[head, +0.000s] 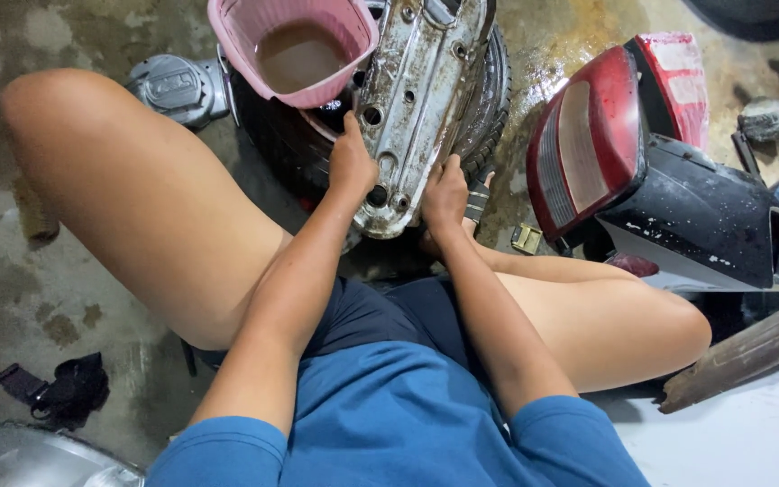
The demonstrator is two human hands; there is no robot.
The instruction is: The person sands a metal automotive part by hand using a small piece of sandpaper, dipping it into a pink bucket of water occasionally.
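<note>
We grip the grimy metal engine cover [416, 108] at its near end, left hand [351, 164] on its left edge, right hand [444, 194] on its right. Its long axis runs away from us, resting on the tyre [494, 90], apparently beside the pink basket [295, 50].

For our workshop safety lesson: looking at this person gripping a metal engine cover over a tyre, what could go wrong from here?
1. The pink basket of murky water sits on the tyre beside the dirty metal cover; a nudge might tip it.
2. Left hand and right hand are bare on the cover's edges, so cuts or slipping seem possible.
3. The floor looks wet.
</note>
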